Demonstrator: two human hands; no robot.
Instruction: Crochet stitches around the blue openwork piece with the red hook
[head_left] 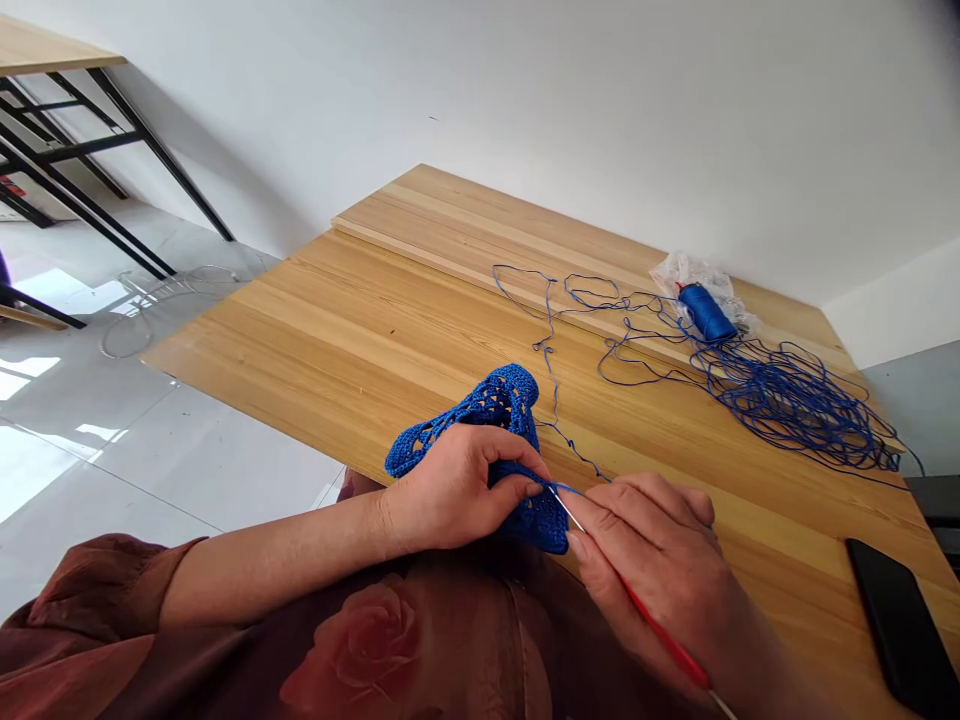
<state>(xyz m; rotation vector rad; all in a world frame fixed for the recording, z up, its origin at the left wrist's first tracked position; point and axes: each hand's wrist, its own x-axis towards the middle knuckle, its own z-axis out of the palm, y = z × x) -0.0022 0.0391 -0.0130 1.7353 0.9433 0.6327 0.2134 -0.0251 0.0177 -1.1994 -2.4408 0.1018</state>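
My left hand (457, 490) grips a blue crocheted piece (499, 405) with an openwork pattern, and its fingers pinch the edge of the work. My right hand (652, 570) is shut on a crochet hook (664, 635) with a red handle and a thin silver shaft. The hook's tip meets the crochet at my left fingertips. Blue thread (795, 410) runs from the work across the table in loose tangled loops to a blue thread spool (706, 312), which lies on crumpled clear plastic (694, 280) well beyond both hands.
Everything lies on a light pine wooden table (337, 340) against a white wall, with a raised board along its far side. A black phone (904, 630) lies near the right edge. A black-framed table (90, 140) stands at the left, above a glossy tiled floor.
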